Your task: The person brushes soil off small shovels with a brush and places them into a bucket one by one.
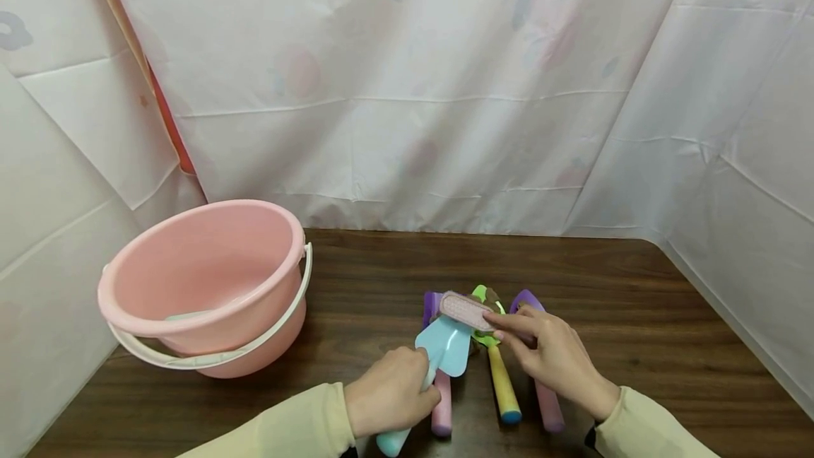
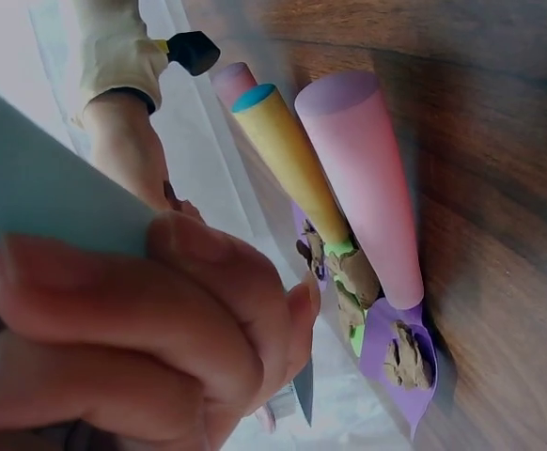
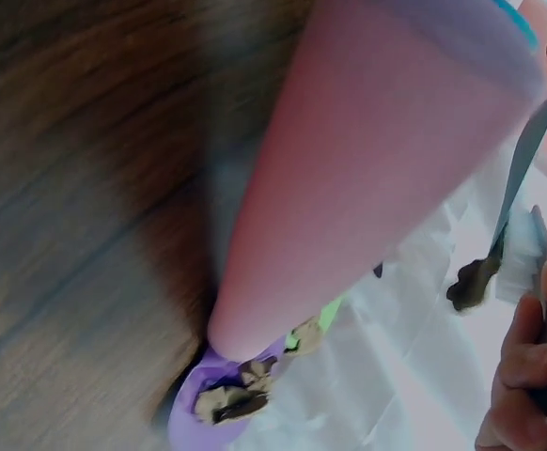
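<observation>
In the head view my left hand (image 1: 389, 393) grips the handle of a light blue toy trowel (image 1: 447, 350), its blade raised above the table. My right hand (image 1: 555, 353) pinches a small scrubbing brush (image 1: 463, 308) with a pink back, held at the blade's tip. From the right wrist view, the brush's pale bristles (image 3: 518, 258) face the blade, and a brown clay-like lump (image 3: 474, 284) clings there. Below lie a purple tool with a pink handle (image 1: 441, 407), a green tool with a yellow handle (image 1: 502, 386) and a purple scoop with a pink handle (image 1: 548, 407). Brown lumps (image 2: 408, 360) stick to them.
To the left stands a pink bucket (image 1: 203, 260) with a white handle (image 1: 222, 357) hanging at its front; something pale shows inside. The dark wooden table (image 1: 604, 267) is bordered by a white patterned curtain (image 1: 407, 147) at the back and sides.
</observation>
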Demonstrator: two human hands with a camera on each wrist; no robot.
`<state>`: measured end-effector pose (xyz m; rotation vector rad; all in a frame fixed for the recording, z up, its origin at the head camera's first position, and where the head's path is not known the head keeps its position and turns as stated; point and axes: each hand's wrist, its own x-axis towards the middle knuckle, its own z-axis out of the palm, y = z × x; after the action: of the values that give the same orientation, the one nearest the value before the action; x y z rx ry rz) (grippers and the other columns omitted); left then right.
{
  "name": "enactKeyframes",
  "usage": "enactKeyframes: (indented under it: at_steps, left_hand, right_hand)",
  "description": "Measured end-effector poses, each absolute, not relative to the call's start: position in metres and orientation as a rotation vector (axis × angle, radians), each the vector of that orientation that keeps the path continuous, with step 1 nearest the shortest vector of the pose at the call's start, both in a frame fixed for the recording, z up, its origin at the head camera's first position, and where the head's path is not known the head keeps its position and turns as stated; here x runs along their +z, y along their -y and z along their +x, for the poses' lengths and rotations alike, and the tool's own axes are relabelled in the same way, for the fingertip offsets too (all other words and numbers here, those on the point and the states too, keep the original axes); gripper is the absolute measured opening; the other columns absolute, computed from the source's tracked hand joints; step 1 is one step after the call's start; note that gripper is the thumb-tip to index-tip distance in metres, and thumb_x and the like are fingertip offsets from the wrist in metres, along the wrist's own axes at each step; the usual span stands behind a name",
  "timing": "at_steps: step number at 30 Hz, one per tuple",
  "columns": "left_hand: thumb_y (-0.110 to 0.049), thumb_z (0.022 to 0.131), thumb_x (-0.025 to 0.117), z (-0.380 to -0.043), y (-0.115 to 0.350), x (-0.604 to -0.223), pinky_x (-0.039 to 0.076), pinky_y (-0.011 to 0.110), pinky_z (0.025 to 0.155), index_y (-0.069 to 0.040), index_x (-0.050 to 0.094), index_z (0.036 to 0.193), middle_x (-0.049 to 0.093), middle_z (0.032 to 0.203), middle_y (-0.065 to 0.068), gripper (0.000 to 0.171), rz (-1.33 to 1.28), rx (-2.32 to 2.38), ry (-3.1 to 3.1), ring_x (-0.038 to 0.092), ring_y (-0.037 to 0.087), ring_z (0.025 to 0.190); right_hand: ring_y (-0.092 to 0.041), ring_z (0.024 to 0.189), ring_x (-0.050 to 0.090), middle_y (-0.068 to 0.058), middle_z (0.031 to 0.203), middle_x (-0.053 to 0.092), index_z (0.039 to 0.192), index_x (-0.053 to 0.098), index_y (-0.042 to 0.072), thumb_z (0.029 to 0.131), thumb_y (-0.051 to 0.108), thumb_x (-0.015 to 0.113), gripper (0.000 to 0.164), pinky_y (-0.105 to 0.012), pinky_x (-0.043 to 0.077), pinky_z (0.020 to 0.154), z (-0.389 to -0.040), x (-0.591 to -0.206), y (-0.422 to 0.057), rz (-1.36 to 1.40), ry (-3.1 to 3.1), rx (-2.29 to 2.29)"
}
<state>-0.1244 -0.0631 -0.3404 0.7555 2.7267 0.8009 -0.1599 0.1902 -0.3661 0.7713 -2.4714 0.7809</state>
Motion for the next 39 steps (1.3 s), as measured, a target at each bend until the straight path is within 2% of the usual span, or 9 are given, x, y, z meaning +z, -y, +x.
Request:
enactKeyframes:
  at_steps: [6,9,13,18,23,27,35,39]
  left_hand:
    - [-0.01,0.075,0.058,-0.121,0.068,-0.343,0.032,0.018,0.035,-0.01,0.044,0.07,0.039,0.056,-0.005,0.015,0.764,0.788,-2.765,0.038,0.004,0.042]
    - [-0.009,0.075,0.057,-0.121,0.07,-0.345,0.031,0.017,0.034,-0.01,0.043,0.07,0.038,0.055,-0.005,0.015,0.765,0.788,-2.777,0.037,0.004,0.041]
    - [-0.009,0.074,0.057,-0.122,0.069,-0.345,0.031,0.017,0.034,-0.011,0.043,0.069,0.038,0.055,-0.005,0.015,0.758,0.79,-2.771,0.037,0.003,0.041]
    - [-0.009,0.074,0.057,-0.123,0.069,-0.346,0.032,0.018,0.034,-0.011,0.043,0.07,0.039,0.056,-0.004,0.015,0.746,0.787,-2.768,0.038,0.004,0.043]
    - [-0.011,0.075,0.058,-0.126,0.068,-0.345,0.031,0.018,0.035,-0.011,0.043,0.069,0.037,0.057,-0.005,0.016,0.742,0.79,-2.769,0.037,0.005,0.045]
    - [-0.012,0.076,0.059,-0.128,0.067,-0.344,0.03,0.019,0.035,-0.013,0.042,0.067,0.037,0.056,-0.006,0.019,0.752,0.805,-2.768,0.037,0.005,0.044]
    - [-0.011,0.077,0.06,-0.128,0.065,-0.342,0.032,0.019,0.035,-0.013,0.044,0.071,0.04,0.056,-0.007,0.017,0.726,0.848,-2.755,0.038,0.004,0.043]
    - [-0.011,0.076,0.06,-0.128,0.065,-0.34,0.035,0.02,0.036,-0.013,0.045,0.071,0.042,0.056,-0.006,0.016,0.711,0.844,-2.77,0.04,0.004,0.043]
  right_hand:
    - [0.002,0.053,0.031,0.015,0.066,0.047,0.107,0.074,0.02,0.081,0.007,0.074,0.029,-0.019,0.03,0.047,-0.166,-0.366,-0.202,0.552,2.549,0.773]
    - [0.001,0.054,0.034,0.014,0.069,0.052,0.109,0.073,0.02,0.083,0.008,0.072,0.028,-0.02,0.032,0.049,-0.167,-0.366,-0.203,0.546,2.569,0.834]
    - [0.002,0.056,0.037,0.01,0.083,0.064,0.111,0.072,0.02,0.085,0.009,0.07,0.028,-0.021,0.034,0.051,-0.165,-0.367,-0.201,0.58,2.582,0.906]
    - [0.003,0.058,0.04,0.008,0.093,0.069,0.112,0.071,0.017,0.086,0.007,0.069,0.028,-0.019,0.037,0.052,-0.16,-0.368,-0.194,0.661,2.523,0.93]
    - [0.004,0.065,0.045,0.01,0.092,0.067,0.112,0.07,0.015,0.083,0.004,0.07,0.031,-0.015,0.041,0.056,-0.149,-0.367,-0.18,0.877,2.389,0.902]
    - [0.006,0.066,0.044,0.012,0.093,0.065,0.114,0.069,0.017,0.085,0.006,0.07,0.032,-0.011,0.04,0.056,-0.139,-0.368,-0.167,1.008,2.354,0.923]
    - [0.007,0.065,0.041,0.013,0.095,0.065,0.117,0.068,0.02,0.088,0.011,0.067,0.03,-0.011,0.038,0.054,-0.132,-0.374,-0.159,1.01,2.398,0.962]
    - [0.008,0.061,0.038,0.014,0.087,0.061,0.117,0.069,0.019,0.085,0.008,0.07,0.033,-0.007,0.034,0.052,-0.136,-0.377,-0.161,1.016,2.383,0.912]
